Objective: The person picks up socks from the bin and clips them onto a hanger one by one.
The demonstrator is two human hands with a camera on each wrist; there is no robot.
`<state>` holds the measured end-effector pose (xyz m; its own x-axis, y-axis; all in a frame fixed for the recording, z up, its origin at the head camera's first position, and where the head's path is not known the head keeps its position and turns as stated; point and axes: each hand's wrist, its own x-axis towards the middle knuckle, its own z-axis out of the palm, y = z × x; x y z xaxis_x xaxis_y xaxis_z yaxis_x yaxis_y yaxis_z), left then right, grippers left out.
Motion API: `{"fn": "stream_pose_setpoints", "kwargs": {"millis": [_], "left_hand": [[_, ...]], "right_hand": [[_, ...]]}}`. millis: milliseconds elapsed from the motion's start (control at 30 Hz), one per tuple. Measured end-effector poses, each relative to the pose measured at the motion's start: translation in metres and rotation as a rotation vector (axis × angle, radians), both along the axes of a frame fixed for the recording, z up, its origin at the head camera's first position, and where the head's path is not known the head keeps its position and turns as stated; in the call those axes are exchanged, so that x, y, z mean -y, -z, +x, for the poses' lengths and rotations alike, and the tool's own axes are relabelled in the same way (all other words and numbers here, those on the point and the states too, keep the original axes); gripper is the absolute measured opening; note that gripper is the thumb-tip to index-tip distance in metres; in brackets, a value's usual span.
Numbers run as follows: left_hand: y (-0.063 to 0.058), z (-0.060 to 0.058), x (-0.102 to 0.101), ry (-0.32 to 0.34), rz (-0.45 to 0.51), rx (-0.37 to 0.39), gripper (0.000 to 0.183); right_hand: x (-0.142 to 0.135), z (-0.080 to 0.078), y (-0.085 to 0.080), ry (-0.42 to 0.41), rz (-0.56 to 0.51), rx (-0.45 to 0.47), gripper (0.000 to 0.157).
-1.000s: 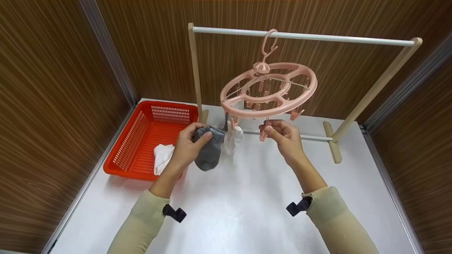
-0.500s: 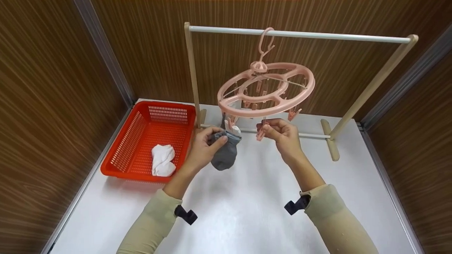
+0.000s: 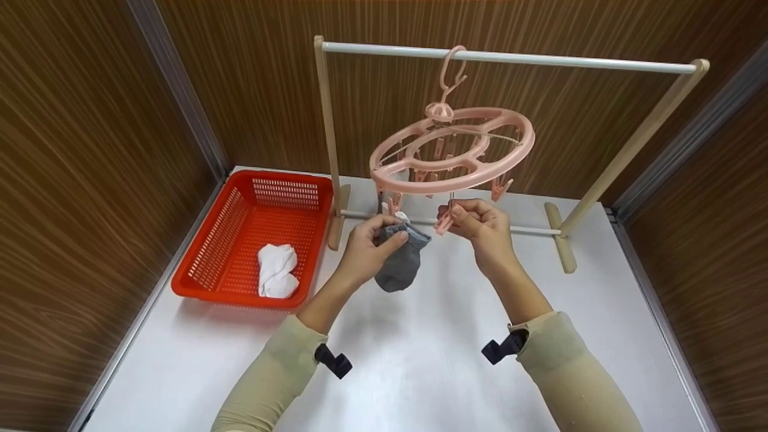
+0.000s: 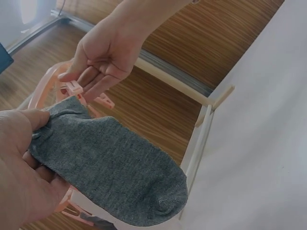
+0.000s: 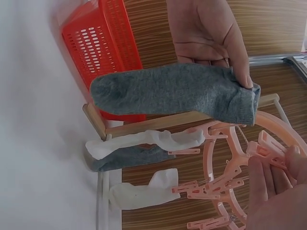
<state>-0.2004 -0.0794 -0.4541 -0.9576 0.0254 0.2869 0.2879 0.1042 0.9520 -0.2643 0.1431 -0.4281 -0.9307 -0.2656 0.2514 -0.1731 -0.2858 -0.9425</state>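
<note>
My left hand (image 3: 367,251) pinches a grey sock (image 3: 401,264) by its cuff, thumb on top, and the toe hangs down. In the right wrist view the sock's cuff lies close to a pink clothespin (image 5: 265,147). That clothespin dangles from the round pink drying hanger (image 3: 456,180), and my right hand (image 3: 487,231) pinches it between thumb and fingers. Clipped to the same hanger are white socks (image 5: 144,195) and another grey sock (image 5: 132,158), mostly hidden behind my left hand in the head view.
The hanger hooks over the white rail (image 3: 540,59) of a wooden-legged stand. At left, a red basket (image 3: 198,240) holds a bundled white sock (image 3: 277,271). Several more pink clothespins (image 3: 500,189) hang below the ring. Wood-grain panels (image 3: 90,180) enclose the white table (image 3: 408,372).
My left hand has carried the grey sock rightward, from beside the basket to near the clothespin at my right hand. My right hand keeps its pinch, almost in place.
</note>
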Motion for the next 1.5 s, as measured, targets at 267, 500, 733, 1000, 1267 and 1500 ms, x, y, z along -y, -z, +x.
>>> {"fn": "stream_pose_setpoints", "kwargs": {"millis": [267,500,733,1000,1267,1500], "left_hand": [[0.003,-0.003,-0.005,0.028,-0.030,0.021,0.023],[0.001,-0.005,-0.011,0.054,-0.016,0.038,0.023],[-0.003,-0.003,-0.016,0.063,-0.047,0.048,0.024],[0.001,-0.008,-0.020,0.023,-0.053,0.020,0.025],[0.000,-0.009,-0.026,-0.017,-0.073,-0.013,0.023],[-0.004,-0.012,-0.031,-0.015,-0.048,-0.028,0.023]], "right_hand": [[0.001,0.001,-0.002,0.001,0.001,0.037,0.015],[0.002,0.002,-0.002,0.003,0.008,0.045,0.012],[0.003,0.003,0.000,-0.024,0.013,0.046,0.011],[0.004,0.004,0.000,-0.041,0.008,0.041,0.009],[0.003,0.005,-0.002,-0.032,0.027,0.015,0.010],[0.003,0.004,-0.001,-0.018,0.037,-0.016,0.009]]}}
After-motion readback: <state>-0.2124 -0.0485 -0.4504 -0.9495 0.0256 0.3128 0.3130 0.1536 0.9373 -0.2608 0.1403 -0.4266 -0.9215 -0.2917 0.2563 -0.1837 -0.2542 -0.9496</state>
